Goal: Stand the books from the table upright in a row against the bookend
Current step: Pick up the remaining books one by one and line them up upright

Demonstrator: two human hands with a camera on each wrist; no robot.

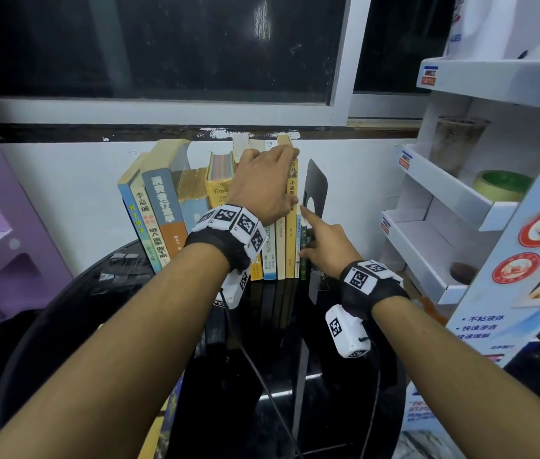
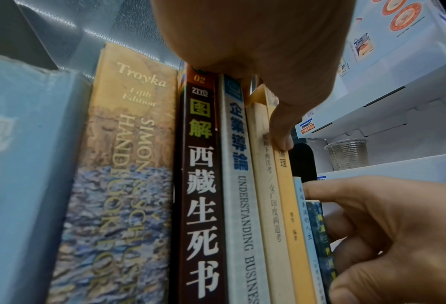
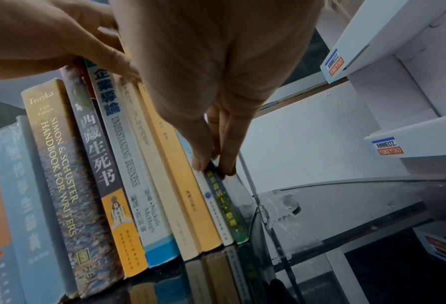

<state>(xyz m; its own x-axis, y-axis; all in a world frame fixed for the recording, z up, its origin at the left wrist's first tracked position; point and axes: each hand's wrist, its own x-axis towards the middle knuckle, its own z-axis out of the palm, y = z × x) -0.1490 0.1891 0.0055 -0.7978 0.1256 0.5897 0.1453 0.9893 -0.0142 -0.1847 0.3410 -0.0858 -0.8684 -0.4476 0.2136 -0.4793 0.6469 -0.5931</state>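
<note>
— So where do the books (image 1: 215,207) stand?
— Upright in a row on the black glass bench (image 1: 103,313), spines out, running to the black bookend (image 1: 315,187) at the right end.
— And the left hand (image 1: 262,183)?
— Laid over the tops of the tall books, fingers fairly straight, thumb down a yellow spine (image 2: 286,197).
— The right hand (image 1: 328,246)?
— Pinching the small dark green book (image 3: 226,203), last in the row, forefinger stretched toward the bookend. Whether that book touches the bookend, I can't quite tell.
</note>
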